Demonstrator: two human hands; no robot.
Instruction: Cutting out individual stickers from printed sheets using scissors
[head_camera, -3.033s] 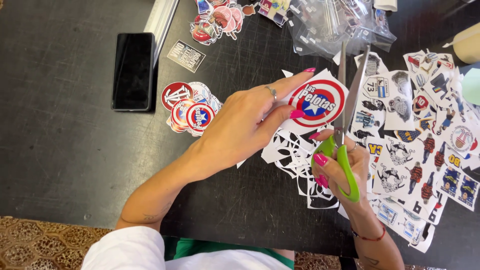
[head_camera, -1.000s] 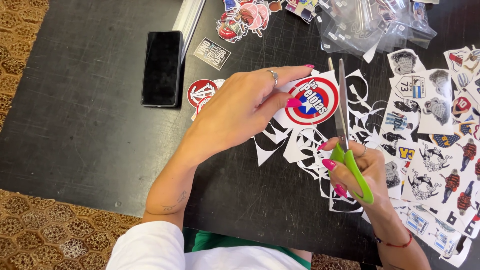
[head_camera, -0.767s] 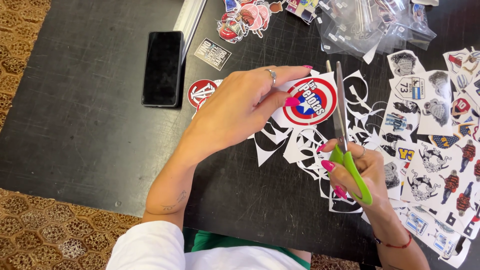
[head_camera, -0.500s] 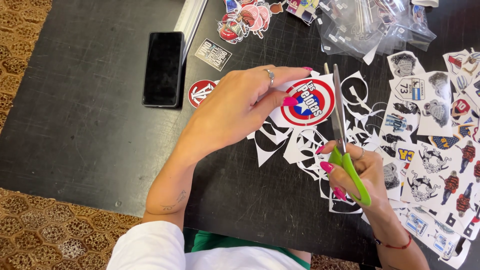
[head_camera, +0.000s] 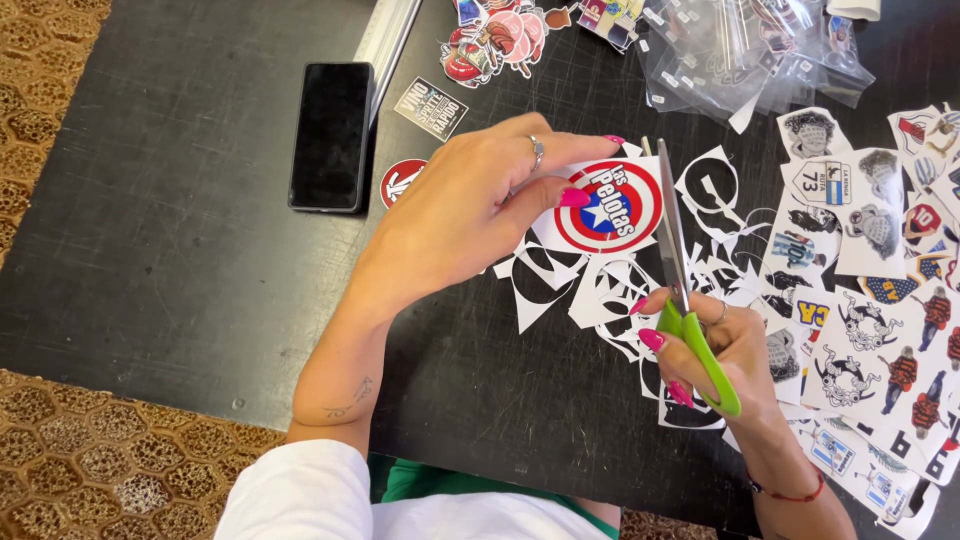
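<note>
Green-handled scissors (head_camera: 690, 300) (blades closed) beside round sticker (head_camera: 610, 208)

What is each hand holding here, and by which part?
The left hand pinches the round red, white and blue sticker at its left edge. The right hand grips the scissors by their green handles.

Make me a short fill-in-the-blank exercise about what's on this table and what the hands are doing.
1. The right hand holds scissors with ____ handles.
2. The left hand holds a round red, white and blue paper sticker with a white ____ at its centre.
3. The black rectangular phone lies with its screen ____.

Missing words: green; star; dark
</note>
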